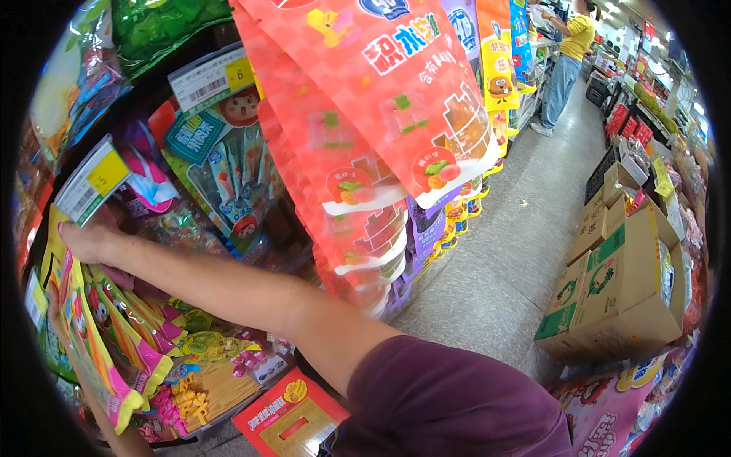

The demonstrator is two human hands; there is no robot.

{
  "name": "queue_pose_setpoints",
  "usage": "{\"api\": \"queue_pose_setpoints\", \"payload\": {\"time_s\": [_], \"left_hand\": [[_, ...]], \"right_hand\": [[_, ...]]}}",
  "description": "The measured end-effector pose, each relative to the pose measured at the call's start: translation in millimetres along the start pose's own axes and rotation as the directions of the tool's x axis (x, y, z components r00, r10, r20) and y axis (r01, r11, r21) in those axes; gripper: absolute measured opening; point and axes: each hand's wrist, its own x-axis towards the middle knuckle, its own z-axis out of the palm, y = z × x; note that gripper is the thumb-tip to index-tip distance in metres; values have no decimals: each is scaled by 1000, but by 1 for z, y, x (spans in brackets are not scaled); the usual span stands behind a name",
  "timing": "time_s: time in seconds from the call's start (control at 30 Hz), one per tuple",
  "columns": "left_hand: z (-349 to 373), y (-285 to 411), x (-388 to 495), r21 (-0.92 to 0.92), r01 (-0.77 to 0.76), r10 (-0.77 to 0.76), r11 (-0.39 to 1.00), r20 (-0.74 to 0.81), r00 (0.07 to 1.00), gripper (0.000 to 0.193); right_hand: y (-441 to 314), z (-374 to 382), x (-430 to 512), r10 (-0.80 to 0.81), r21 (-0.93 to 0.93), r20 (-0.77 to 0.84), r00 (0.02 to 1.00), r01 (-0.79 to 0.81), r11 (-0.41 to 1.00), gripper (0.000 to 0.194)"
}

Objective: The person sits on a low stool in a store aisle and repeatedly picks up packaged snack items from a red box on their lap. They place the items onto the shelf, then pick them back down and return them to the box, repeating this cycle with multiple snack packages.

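Note:
My right hand [88, 243] reaches far left to the top of a yellow and pink candy bag [80, 308], just under a shelf price tag [94, 180]. Its fingers are partly hidden, so its grip is unclear. The forearm of my left arm rises at the lower left, beside the same hanging bags, and my left hand [55, 305] is mostly hidden behind their edge. More striped bags [123, 320] hang just right of the first. Behind my right forearm hangs a green and red candy pack [228, 165].
Large red candy bags [365, 114] hang close in front. A red carton [291, 414] is below my right arm. Across the grey aisle floor [485, 245] are cardboard boxes [617, 291]. A person in a yellow top [577, 40] stands farther up the aisle.

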Motion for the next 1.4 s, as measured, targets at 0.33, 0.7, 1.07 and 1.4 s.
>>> {"api": "queue_pose_setpoints", "payload": {"time_s": [0.33, 0.7, 1.07, 1.4], "left_hand": [[64, 28, -76, 165, -16, 35, 986, -112, 993, 48], [98, 41, -176, -162, 169, -202, 972, -219, 955, 45], [89, -173, -353, -718, 172, -672, 675, -502, 545, 37], [81, -258, -403, -716, 108, -684, 690, -595, 422, 43]], "right_hand": [[-16, 17, -21, 199, 400, -202, 959, -105, 911, 24], [-54, -19, -103, 78, 154, -70, 995, -66, 986, 21], [66, 57, -312, 573, 231, 641, 512, -839, 492, 30], [160, 134, -383, 580, 148, 694, 427, -873, 465, 28]]}}
